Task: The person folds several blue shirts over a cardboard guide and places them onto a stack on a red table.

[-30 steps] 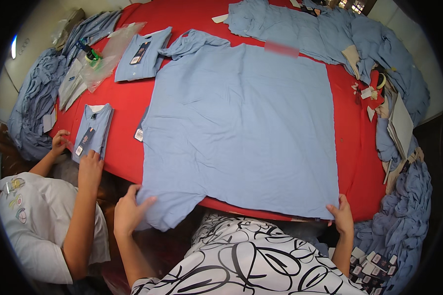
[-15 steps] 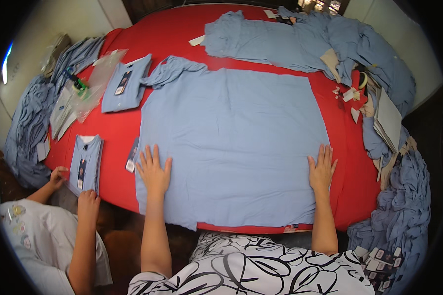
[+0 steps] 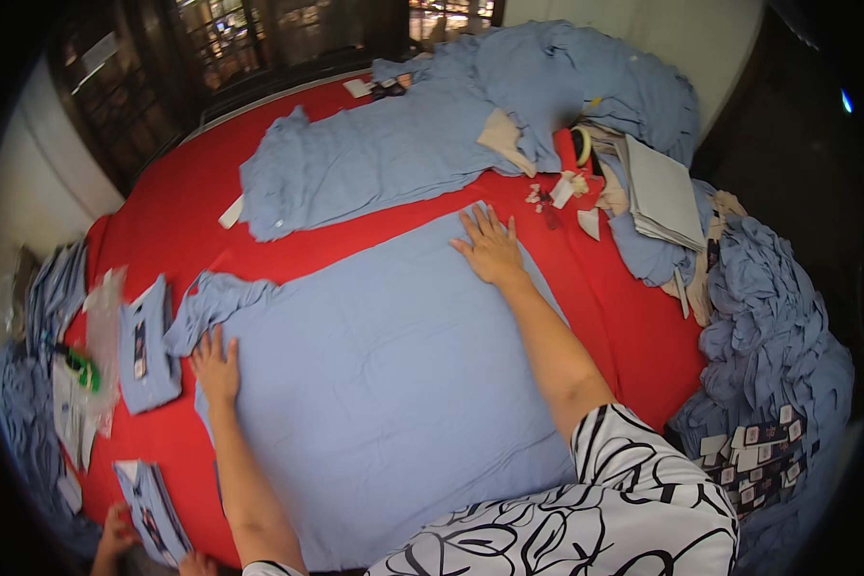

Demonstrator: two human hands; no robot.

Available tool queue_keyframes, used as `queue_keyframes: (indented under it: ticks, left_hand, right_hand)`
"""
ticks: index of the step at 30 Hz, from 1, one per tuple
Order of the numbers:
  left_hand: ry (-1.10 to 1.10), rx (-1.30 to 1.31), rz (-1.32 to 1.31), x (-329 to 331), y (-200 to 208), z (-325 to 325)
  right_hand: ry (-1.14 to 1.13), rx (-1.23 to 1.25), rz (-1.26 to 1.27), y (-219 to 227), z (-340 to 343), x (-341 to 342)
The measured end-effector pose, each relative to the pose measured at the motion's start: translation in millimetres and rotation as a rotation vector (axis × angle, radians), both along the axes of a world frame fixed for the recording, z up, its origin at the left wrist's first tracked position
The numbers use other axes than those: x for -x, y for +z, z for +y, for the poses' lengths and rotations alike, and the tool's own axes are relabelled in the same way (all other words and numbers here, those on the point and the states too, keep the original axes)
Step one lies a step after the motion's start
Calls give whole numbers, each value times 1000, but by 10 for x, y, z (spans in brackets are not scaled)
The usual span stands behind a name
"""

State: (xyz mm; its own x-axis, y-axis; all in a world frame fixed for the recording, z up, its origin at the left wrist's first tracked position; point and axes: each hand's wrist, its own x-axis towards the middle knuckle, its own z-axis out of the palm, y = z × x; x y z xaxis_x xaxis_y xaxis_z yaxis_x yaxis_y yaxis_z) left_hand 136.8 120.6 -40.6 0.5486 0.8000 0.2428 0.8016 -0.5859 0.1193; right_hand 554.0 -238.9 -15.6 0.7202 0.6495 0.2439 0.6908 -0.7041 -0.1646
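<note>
A light blue garment [image 3: 384, 384] lies spread flat on the red-covered table [image 3: 634, 355], one sleeve bunched at its far left corner. My left hand [image 3: 217, 370] rests palm down on its left edge, just below that bunched sleeve, fingers spread. Reaching forward, my right hand [image 3: 491, 250] presses flat near the far right corner, fingers apart. Neither hand grips anything. Left of the sleeve sits a folded blue garment [image 3: 151, 350] with a dark tag.
At the lower left, another person's hands [image 3: 117, 530] touch a folded, tagged garment [image 3: 152, 514]. A long blue garment pile [image 3: 374, 154] spans the far side. On the right are white cards [image 3: 662, 192], a tape roll [image 3: 582, 146] and heaped blue garments [image 3: 763, 298] with tags.
Both my hands have slid away from me over the garment, the right one to its far right corner, the left up to the sleeve. The view has turned rightward.
</note>
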Motion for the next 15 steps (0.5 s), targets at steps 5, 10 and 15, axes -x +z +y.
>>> queue_keyframes:
  ticks: [5, 10, 15]
  left_hand:
    - [4, 63, 68, -284, 102, -26]
    - [20, 48, 63, -26, 150, -63]
    - [32, 25, 89, -163, 260, -137]
  right_hand:
    - [-156, 90, -27, 24, -148, -265]
    - [-324, -224, -228, 783, -776, -766]
    - [-1074, 18, -70, 1101, -2086, -1632]
